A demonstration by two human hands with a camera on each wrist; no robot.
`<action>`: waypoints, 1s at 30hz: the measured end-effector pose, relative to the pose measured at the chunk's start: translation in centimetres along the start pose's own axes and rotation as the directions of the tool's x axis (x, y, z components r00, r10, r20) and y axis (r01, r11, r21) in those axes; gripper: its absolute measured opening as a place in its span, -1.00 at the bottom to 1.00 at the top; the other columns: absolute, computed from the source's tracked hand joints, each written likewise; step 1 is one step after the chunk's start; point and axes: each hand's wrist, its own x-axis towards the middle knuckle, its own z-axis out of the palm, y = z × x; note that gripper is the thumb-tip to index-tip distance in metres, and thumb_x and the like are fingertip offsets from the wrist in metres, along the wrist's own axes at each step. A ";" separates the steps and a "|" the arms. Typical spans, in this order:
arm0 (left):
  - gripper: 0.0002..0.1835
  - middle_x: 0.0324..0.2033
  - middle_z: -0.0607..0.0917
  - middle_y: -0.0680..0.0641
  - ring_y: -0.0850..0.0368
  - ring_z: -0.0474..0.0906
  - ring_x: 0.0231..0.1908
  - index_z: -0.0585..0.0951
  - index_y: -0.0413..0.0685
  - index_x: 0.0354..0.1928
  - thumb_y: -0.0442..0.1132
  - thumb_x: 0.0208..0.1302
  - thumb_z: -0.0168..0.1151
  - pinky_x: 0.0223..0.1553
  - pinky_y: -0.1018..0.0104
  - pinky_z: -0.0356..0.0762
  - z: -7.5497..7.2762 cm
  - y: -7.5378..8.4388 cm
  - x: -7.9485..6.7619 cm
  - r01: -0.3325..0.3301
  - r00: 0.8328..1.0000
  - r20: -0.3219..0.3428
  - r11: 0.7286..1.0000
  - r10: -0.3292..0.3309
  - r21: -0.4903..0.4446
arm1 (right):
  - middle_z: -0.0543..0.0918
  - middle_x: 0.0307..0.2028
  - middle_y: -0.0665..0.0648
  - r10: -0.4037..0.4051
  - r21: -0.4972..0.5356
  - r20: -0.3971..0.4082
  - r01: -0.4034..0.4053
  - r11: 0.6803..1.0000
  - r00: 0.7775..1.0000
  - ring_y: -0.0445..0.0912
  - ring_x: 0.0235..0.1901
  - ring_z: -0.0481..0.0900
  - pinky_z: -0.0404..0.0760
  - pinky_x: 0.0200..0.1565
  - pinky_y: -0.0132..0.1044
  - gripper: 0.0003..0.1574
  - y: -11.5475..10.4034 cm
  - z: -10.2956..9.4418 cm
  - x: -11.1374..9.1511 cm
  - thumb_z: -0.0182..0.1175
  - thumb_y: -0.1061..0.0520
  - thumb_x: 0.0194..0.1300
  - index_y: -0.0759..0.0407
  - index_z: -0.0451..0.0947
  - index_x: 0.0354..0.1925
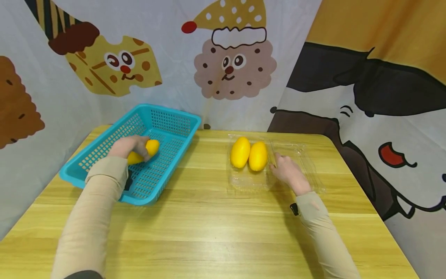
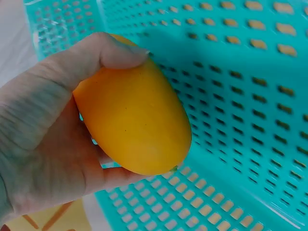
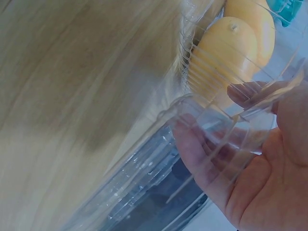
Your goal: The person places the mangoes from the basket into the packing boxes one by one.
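Note:
Inside the blue perforated plastic basket (image 1: 193,118), my left hand (image 1: 126,146) grips a smooth yellow oval fruit (image 2: 134,120). In the left wrist view the thumb lies over its top and the other fingers go underneath. Across the table, my right hand (image 1: 288,172) pinches the middle edge of a clear hinged plastic container (image 1: 247,183); fingers show through the plastic in the right wrist view. Two more yellow oval fruits, one on the left (image 1: 240,152) and one on the right (image 1: 258,156), lie side by side in the container's left half.
The wooden table (image 1: 209,232) carries the basket on the left and the container on the right. The container's clear lid half (image 1: 292,149) lies opened out to the right. A cloth with cartoon figures (image 1: 235,69) hangs behind the table. A dark object (image 1: 128,181) shows by the left wrist.

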 end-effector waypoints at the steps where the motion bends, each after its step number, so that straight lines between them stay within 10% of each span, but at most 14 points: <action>1: 0.01 0.14 0.34 -0.51 -0.34 0.37 0.05 -0.04 -0.34 0.42 -0.19 -0.01 0.29 0.06 -0.22 0.41 -0.2 0.3 0.0 -0.011 1.000 -0.014 1.000 0.011 -0.001 | 0.42 0.15 0.57 0.001 -0.001 0.001 -0.001 1.000 1.000 0.27 -0.09 0.60 0.61 -0.18 0.06 -0.26 0.0 0.0 0.0 -0.03 0.02 0.41 0.46 0.09 0.35; 16: -0.18 -0.11 0.47 -0.30 -0.13 0.42 -0.20 0.13 -0.18 0.34 -0.10 0.08 0.27 -0.25 0.05 0.44 -3.4 5.7 -1.2 -0.143 0.970 -0.194 0.989 0.148 0.040 | 0.43 0.14 0.57 0.010 -0.017 0.006 -0.010 1.000 1.000 0.17 -0.26 0.62 0.59 -0.35 -0.07 -0.26 -0.1 -0.1 0.1 -0.02 0.02 0.41 0.45 0.10 0.35; 30: -0.14 0.03 0.50 -0.23 -0.10 0.43 -0.09 0.09 -0.05 0.40 -0.04 0.13 0.29 -0.04 0.04 0.42 -3.7 14.6 -1.0 -0.302 0.919 -0.221 0.943 0.327 0.139 | 0.43 0.13 0.58 0.001 0.000 0.005 -0.001 1.000 1.000 0.06 -0.43 0.56 0.49 -0.49 -0.21 -0.24 0.0 -0.1 0.2 -0.01 0.03 0.40 0.45 0.08 0.37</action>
